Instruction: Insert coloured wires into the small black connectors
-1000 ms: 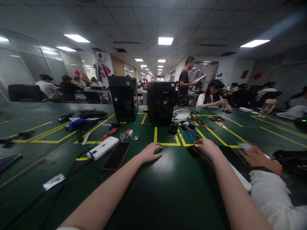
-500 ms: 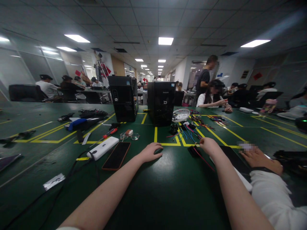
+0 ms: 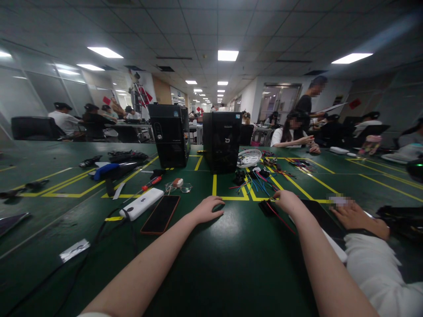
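While red wire slants near-right | left hand unclenched | right hand: grip unclear

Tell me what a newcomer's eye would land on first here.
Probably the left black computer tower and the right black computer tower, upright side by side towards the far side of the green table. Nearer, the bare left hand lies at the middle, and the right hand is beside black connectors. Bright coloured wires spread just beyond that hand.
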### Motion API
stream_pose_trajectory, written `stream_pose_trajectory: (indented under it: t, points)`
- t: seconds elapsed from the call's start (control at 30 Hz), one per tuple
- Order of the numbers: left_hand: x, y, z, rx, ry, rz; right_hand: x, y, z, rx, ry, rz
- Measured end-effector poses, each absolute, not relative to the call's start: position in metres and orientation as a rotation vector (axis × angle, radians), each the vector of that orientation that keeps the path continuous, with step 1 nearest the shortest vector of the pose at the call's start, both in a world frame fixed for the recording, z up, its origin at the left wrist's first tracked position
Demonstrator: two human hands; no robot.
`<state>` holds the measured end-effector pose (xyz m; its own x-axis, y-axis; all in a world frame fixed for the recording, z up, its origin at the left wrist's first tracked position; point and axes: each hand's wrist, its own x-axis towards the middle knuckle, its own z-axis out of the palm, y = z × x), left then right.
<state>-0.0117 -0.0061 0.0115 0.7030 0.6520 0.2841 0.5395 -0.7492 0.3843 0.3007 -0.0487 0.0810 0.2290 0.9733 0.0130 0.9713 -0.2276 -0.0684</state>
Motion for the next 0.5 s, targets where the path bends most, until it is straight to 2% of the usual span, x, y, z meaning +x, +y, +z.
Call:
stream_pose_trajectory:
  t: [0.5]
  points:
    - [-0.012,-0.007,0.011,2.636,0.952,0.602,0.285,-0.056,0.086,-2.465,-2.009,0.315]
